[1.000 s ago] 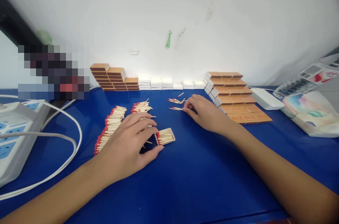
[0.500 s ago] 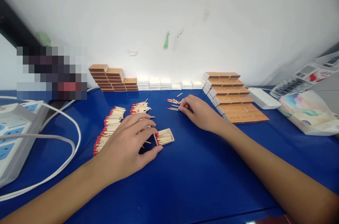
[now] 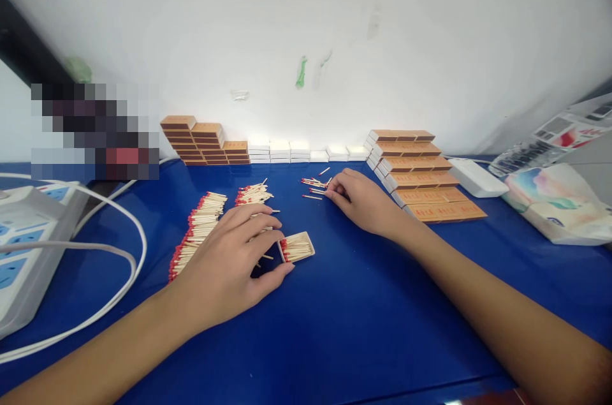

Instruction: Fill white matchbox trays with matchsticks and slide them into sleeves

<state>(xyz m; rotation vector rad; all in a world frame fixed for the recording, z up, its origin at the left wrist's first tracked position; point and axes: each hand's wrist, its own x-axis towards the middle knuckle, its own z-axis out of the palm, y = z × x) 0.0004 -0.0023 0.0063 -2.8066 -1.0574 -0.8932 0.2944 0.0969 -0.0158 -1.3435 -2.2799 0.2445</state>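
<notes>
A small white matchbox tray (image 3: 306,256) lies on the blue table, holding red-tipped matches (image 3: 297,245). My left hand (image 3: 239,252) has its thumb and fingertips around the tray's left end, steadying it. Beyond the tray, my right hand (image 3: 361,201) is closed in a pinch at the stick end of a match (image 3: 317,191). Several other loose matches (image 3: 313,182) lie beside these fingertips, and a single match (image 3: 312,197) lies just nearer. Partly behind my left hand are a long pile of matches (image 3: 203,220) and a smaller pile (image 3: 253,193).
Brown matchboxes (image 3: 205,143) and white trays (image 3: 280,151) are stacked along the wall (image 3: 306,22). Stepped matchbox stacks (image 3: 421,180) stand right, near a white adapter (image 3: 478,177) and a tissue pack (image 3: 557,201). A power strip (image 3: 33,245) with white cables (image 3: 141,233) occupies the left.
My right fingertips have shifted slightly up and right, off the nearest loose match and onto the one beyond it. My left hand and the tray stay put.
</notes>
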